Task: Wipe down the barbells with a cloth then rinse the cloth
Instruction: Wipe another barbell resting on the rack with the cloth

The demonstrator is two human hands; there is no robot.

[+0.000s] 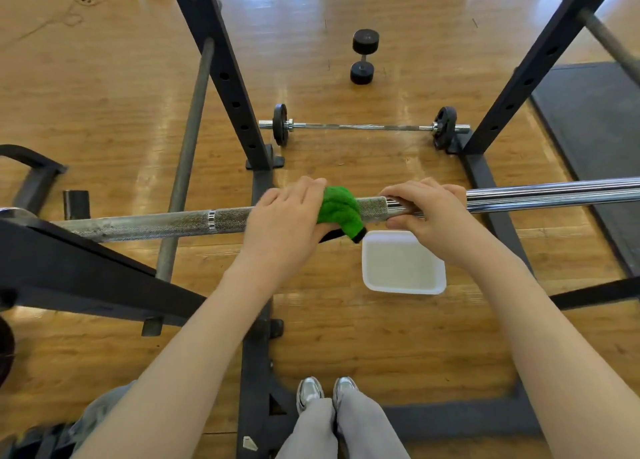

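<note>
Left hand (287, 216) grips the green cloth (341, 209) around the barbell (156, 223); right hand (429, 205) holds the bar bare. Cloth may slip off into the tub (403, 287).

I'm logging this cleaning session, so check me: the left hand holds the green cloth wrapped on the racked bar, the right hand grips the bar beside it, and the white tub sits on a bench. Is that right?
One detail is off. In the head view the white tub sits on the wooden floor, not on a bench. The rest stands: the left hand holds the green cloth wrapped on the racked bar, and the right hand grips the bar beside it.
</note>
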